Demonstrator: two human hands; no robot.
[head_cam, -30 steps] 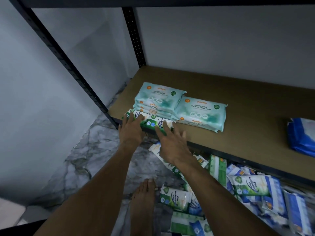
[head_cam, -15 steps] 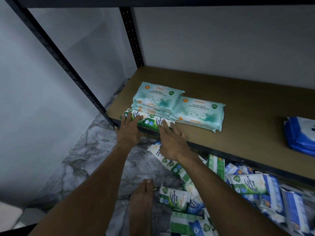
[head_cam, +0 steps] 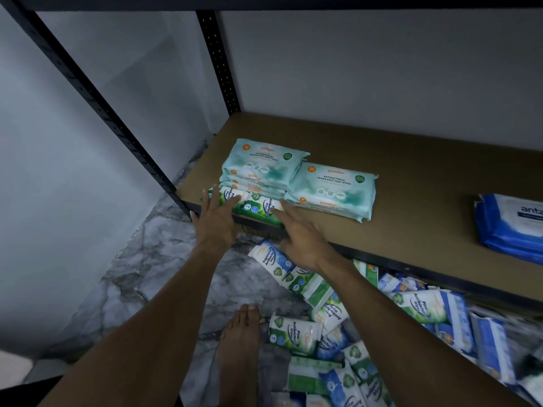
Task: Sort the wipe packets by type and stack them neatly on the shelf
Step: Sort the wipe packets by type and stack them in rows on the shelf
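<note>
Small green pine wipe packets [head_cam: 255,207] lie in a row at the front edge of the brown shelf [head_cam: 411,207]. My left hand [head_cam: 216,218] rests on their left end with straight fingers. My right hand [head_cam: 302,236] touches their right end, fingers extended. Right behind them stands a stack of pale teal wipe packs [head_cam: 261,168], with a second teal stack [head_cam: 333,190] to its right. A blue pack stack [head_cam: 511,224] sits at the shelf's right edge.
Many loose green and blue wipe packets [head_cam: 338,327] lie heaped on the marble floor below the shelf. My bare foot [head_cam: 239,342] stands beside them. Black shelf posts [head_cam: 217,63] rise at the left; a grey wall is behind.
Both hands have stayed at the green packets on the shelf's front edge, my right hand shifting slightly at their right end. The camera has drifted a little.
</note>
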